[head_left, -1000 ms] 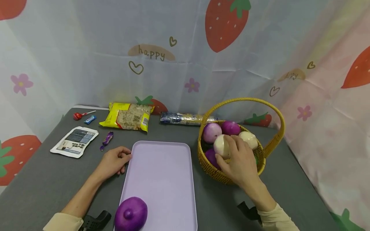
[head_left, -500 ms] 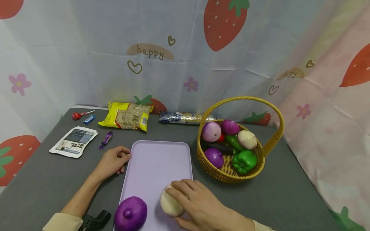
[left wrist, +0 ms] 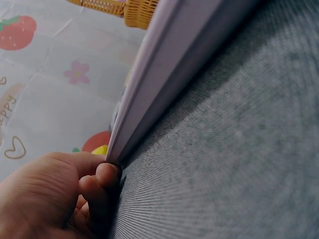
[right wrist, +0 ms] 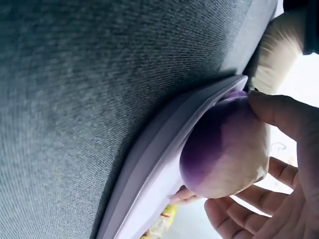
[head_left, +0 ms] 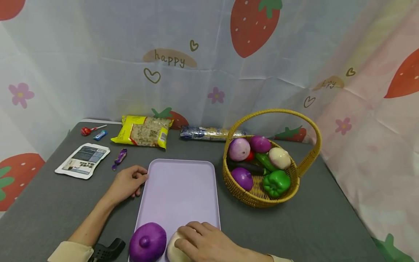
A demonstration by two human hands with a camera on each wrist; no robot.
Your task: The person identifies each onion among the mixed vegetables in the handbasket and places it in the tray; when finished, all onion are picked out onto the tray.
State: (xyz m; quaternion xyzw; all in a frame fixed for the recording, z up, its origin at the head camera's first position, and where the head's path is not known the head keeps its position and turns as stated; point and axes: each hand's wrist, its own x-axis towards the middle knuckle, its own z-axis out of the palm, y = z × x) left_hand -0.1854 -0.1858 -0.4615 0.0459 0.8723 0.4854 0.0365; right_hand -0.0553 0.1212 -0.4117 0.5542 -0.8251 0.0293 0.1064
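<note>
On the near part of the lilac tray (head_left: 180, 189), my right hand (head_left: 212, 243) holds a white turnip (head_left: 175, 249). Its purple side shows in the right wrist view, where the thumb lies on the turnip (right wrist: 229, 154) and the fingers curve along its other side. Just left of it on the tray sits a large glossy purple round vegetable (head_left: 148, 242) with a knob on top. At the tray's left edge, my left hand (head_left: 128, 182) pinches the rim between thumb and finger, as the left wrist view shows.
Right of the tray stands a wicker basket (head_left: 242, 198) with a tall handle, holding a green pepper (head_left: 276, 183), an eggplant (head_left: 250, 168) and several round vegetables. Behind lie a yellow bag (head_left: 144, 131) and a long shiny packet (head_left: 206, 133). A white pouch (head_left: 82, 161) and small sweets lie left.
My right hand has lifted the turnip out of the basket and brought it left and nearer, down to the tray beside the purple vegetable. The left hand has stayed at the tray's edge.
</note>
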